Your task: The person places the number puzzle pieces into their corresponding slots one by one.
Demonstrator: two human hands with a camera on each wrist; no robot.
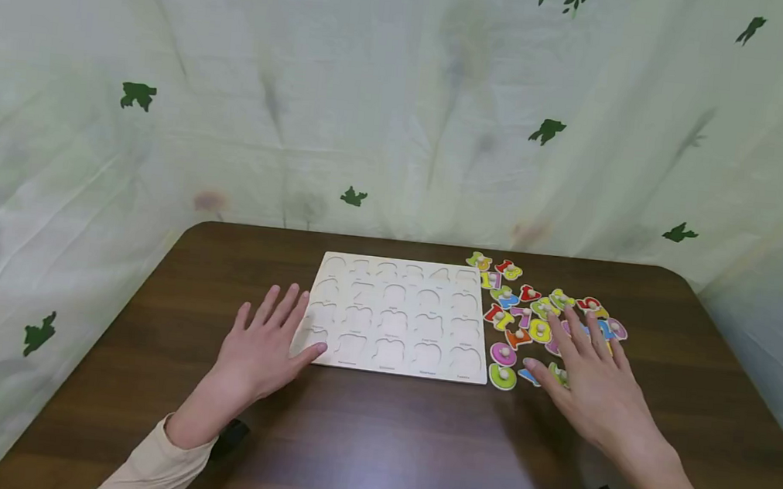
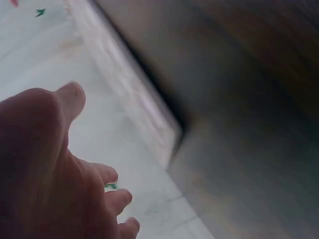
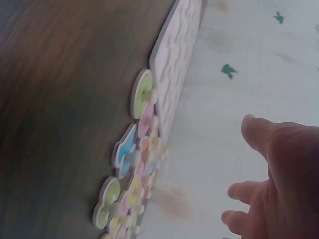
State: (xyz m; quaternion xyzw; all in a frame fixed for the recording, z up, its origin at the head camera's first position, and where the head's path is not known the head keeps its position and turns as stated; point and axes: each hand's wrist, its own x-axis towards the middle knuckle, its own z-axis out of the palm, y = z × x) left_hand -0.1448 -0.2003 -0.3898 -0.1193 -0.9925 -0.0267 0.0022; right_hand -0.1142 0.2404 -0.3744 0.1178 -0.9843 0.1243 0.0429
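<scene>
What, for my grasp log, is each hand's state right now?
Left hand: open, fingers spread, holding nothing, near the white board.
Right hand: open, fingers spread, holding nothing, near the colourful pieces.

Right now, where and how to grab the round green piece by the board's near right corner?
Best bet: pinch its knob, coming from above and the near side with the right hand. The green piece lies flat on the table, knob up; the board and a pink piece sit close on its left and far sides.

The wood-grained table (image 1: 387, 454) looks glossy, the board (image 1: 375, 321) matt, the backdrop cloth (image 1: 373, 134) creased.
</scene>
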